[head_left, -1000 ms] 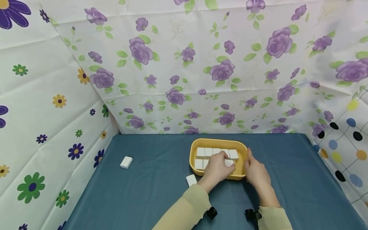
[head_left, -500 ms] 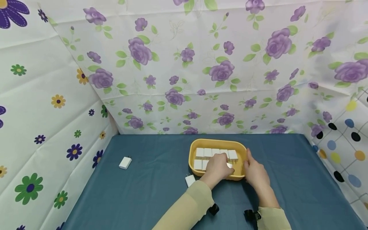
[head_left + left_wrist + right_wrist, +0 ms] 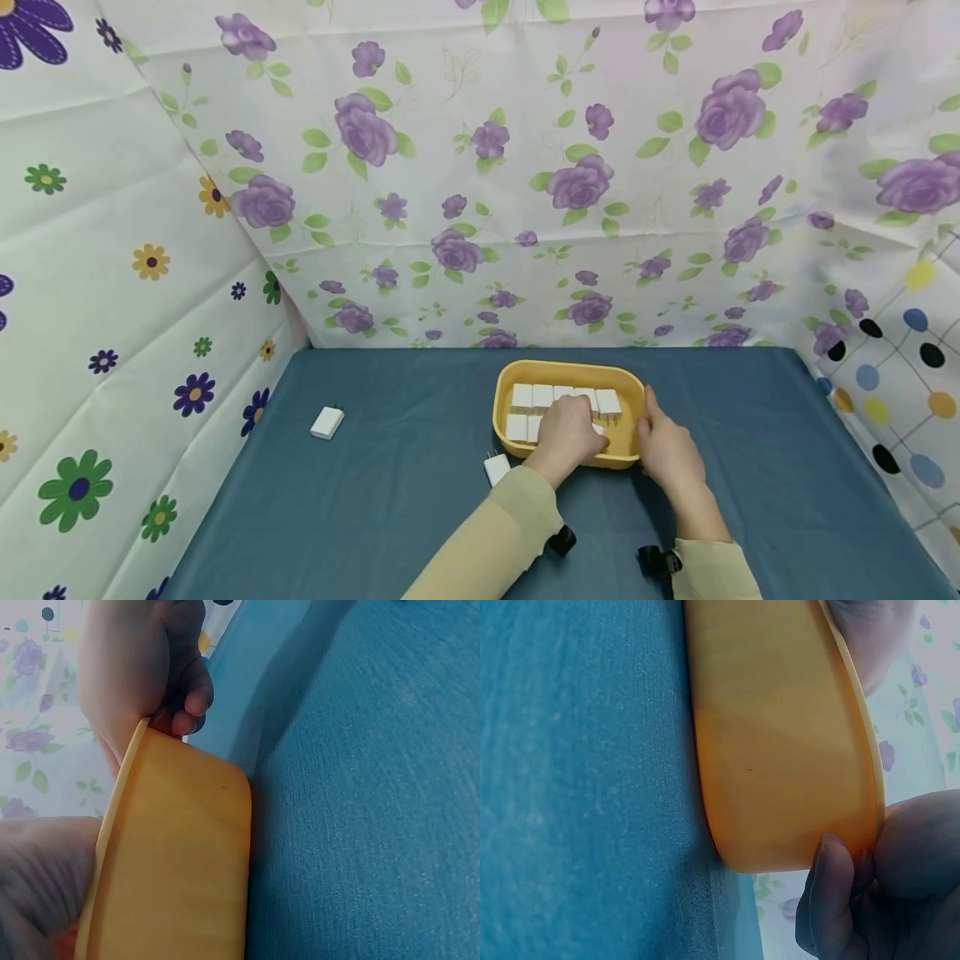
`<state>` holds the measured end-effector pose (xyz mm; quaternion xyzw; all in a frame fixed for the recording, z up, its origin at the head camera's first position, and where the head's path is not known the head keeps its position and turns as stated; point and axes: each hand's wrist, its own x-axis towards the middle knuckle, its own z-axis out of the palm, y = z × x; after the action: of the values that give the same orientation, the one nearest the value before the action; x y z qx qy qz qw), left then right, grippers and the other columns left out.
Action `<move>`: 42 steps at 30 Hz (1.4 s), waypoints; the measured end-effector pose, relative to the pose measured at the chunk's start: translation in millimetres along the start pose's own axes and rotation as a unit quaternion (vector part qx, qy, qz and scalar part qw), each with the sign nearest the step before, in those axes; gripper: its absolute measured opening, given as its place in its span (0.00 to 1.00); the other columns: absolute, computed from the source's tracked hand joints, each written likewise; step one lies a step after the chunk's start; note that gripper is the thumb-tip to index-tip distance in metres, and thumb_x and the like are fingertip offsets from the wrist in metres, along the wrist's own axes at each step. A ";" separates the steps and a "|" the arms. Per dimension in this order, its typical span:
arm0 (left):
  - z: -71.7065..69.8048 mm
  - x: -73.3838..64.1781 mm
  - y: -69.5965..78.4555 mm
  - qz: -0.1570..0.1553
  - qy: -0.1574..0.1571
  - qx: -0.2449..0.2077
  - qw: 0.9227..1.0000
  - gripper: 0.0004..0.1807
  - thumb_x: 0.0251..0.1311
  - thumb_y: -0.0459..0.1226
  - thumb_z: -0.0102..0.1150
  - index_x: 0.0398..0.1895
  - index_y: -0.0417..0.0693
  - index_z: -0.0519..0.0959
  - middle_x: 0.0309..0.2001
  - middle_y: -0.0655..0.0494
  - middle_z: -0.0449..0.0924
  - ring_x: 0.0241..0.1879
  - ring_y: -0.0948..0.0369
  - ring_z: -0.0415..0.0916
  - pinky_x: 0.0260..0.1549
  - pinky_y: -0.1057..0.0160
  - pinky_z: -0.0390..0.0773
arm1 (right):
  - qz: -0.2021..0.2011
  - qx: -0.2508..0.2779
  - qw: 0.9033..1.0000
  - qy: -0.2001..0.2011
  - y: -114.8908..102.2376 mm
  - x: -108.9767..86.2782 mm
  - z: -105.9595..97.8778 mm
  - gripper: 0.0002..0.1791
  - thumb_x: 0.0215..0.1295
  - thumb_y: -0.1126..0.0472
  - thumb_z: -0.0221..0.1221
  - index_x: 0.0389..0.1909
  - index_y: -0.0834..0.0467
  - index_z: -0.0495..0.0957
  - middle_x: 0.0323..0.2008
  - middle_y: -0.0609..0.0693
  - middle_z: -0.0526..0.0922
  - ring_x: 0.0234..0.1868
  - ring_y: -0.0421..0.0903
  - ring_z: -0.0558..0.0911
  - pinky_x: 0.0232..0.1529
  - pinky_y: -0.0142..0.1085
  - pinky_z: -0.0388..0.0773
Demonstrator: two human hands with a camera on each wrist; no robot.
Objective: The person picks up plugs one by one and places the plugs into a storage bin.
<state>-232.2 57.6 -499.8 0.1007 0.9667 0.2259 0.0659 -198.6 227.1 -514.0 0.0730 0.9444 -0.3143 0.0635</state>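
Note:
A yellow plastic tray (image 3: 501,385) holds several white plug-in chargers (image 3: 522,397) in two rows, some with their prongs showing. My left hand (image 3: 566,432) reaches over its near rim, thumb and fingers curled about a white charger (image 3: 597,429) in the front row, mostly hidden by the hand. At the tray's right end, my right hand (image 3: 672,450) grips the rim, thumb above and fingers curled under the outer wall. The right wrist view shows these fingers (image 3: 832,889) against the yellow wall. From the left wrist, the tray's outer side (image 3: 172,840) fills the middle.
One white charger (image 3: 497,469) lies just outside the tray's near left corner, partly behind the left sleeve. Another charger (image 3: 327,422) lies farther left on the blue tablecloth (image 3: 405,400). Flower-patterned sheets (image 3: 480,183) stand behind and beside the table.
My left hand has sunk slightly lower into the tray with the charger, its wrist turning a little and fingers covering more of it. The right hand keeps its hold on the rim.

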 end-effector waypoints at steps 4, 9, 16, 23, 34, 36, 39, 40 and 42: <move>0.8 -0.2 -2.8 -0.001 0.015 0.000 1.000 0.16 0.58 0.46 0.80 0.25 0.52 0.80 0.24 0.60 0.76 0.23 0.62 0.74 0.20 0.62 0.74 | 0.000 0.001 1.000 0.001 -0.1 -0.5 0.5 0.35 0.88 0.54 0.39 0.89 0.52 0.40 0.19 0.54 0.77 0.15 0.49 0.77 0.20 0.44 0.72; 0.9 -1.2 -4.9 -0.009 0.024 -0.031 0.999 0.15 0.57 0.46 0.82 0.34 0.52 0.83 0.31 0.61 0.81 0.29 0.62 0.78 0.27 0.62 0.79 | 0.002 0.001 1.000 0.002 -0.5 -1.0 0.1 0.35 0.88 0.54 0.39 0.89 0.52 0.41 0.19 0.54 0.77 0.15 0.49 0.77 0.20 0.44 0.73; 3.2 -2.2 -5.3 -0.040 0.009 -0.079 0.996 0.18 0.55 0.47 0.84 0.35 0.54 0.80 0.30 0.61 0.77 0.26 0.63 0.73 0.26 0.62 0.76 | 0.001 -0.001 1.000 0.005 -0.6 -0.9 -0.3 0.35 0.88 0.54 0.39 0.88 0.54 0.42 0.19 0.54 0.77 0.15 0.50 0.77 0.19 0.44 0.72; 5.6 -2.1 -6.7 -0.050 0.007 -0.087 0.995 0.20 0.53 0.47 0.86 0.35 0.55 0.80 0.30 0.62 0.76 0.26 0.63 0.73 0.27 0.62 0.76 | 0.003 0.000 1.000 0.004 -0.8 -1.0 -0.1 0.35 0.88 0.54 0.39 0.88 0.54 0.42 0.19 0.55 0.77 0.15 0.50 0.77 0.19 0.44 0.72; 4.9 -2.4 -7.9 -0.050 0.012 -0.097 0.994 0.21 0.51 0.47 0.87 0.32 0.55 0.78 0.28 0.63 0.75 0.24 0.63 0.72 0.24 0.61 0.74 | 0.001 0.002 1.000 0.004 -2.7 -0.8 -0.3 0.35 0.88 0.54 0.40 0.89 0.53 0.42 0.19 0.54 0.77 0.15 0.49 0.78 0.20 0.44 0.73; 4.7 -2.9 -7.6 -0.050 0.011 -0.099 0.994 0.21 0.51 0.47 0.86 0.32 0.55 0.79 0.27 0.63 0.75 0.24 0.63 0.72 0.23 0.61 0.74 | 0.002 0.000 1.000 0.005 -2.9 -0.7 -0.1 0.35 0.88 0.54 0.40 0.89 0.54 0.41 0.19 0.54 0.77 0.15 0.49 0.77 0.19 0.44 0.73; 4.8 -3.5 -7.1 -0.050 0.011 -0.104 0.993 0.21 0.52 0.47 0.86 0.32 0.54 0.79 0.27 0.62 0.74 0.23 0.62 0.72 0.23 0.61 0.73 | 0.005 -0.002 1.000 0.005 -2.9 -0.7 0.0 0.35 0.88 0.54 0.39 0.89 0.54 0.41 0.19 0.54 0.77 0.15 0.50 0.77 0.19 0.44 0.73; 4.7 -3.9 -6.9 -0.050 0.012 -0.105 0.993 0.21 0.52 0.47 0.86 0.32 0.54 0.78 0.27 0.62 0.74 0.23 0.62 0.72 0.22 0.61 0.73 | 0.005 -0.001 1.000 0.003 -2.8 -0.7 -0.2 0.35 0.88 0.54 0.39 0.89 0.54 0.40 0.19 0.54 0.77 0.15 0.49 0.77 0.19 0.44 0.73; 4.7 -4.2 -6.9 -0.049 0.014 -0.108 0.993 0.20 0.52 0.48 0.86 0.32 0.54 0.78 0.27 0.62 0.74 0.23 0.62 0.72 0.21 0.61 0.72 | 0.004 -0.001 1.000 0.002 -2.5 -0.8 -0.2 0.35 0.88 0.55 0.39 0.89 0.54 0.40 0.19 0.54 0.77 0.15 0.49 0.77 0.20 0.44 0.73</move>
<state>-228.4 52.6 -506.7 0.0427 0.9412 0.3269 0.0740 -198.3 225.2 -512.2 0.0773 0.9445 -0.3132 0.0624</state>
